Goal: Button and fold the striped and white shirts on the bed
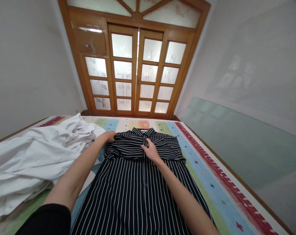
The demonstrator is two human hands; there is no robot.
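Note:
A black shirt with white stripes point(128, 195) lies front up, its collar pointing away from me and its sleeves folded across the chest. At the shirt's left shoulder edge, my left hand point(110, 136) is closed on the fabric; its fingertips are partly hidden. My right hand point(152, 152) rests on the chest near the button line, below the collar. Its thumb and forefinger are apart, and the other fingers are mostly out of sight. One dark button point(146, 185) shows lower on the front.
Heaped white cloth point(47, 147) lies left of the shirt, beside my left forearm. Under both is a colourful patterned mat point(199, 166) with red, blue and green bands. Wooden glazed doors point(137, 71) stand beyond, and a pale green panel point(231, 130) leans on the right wall.

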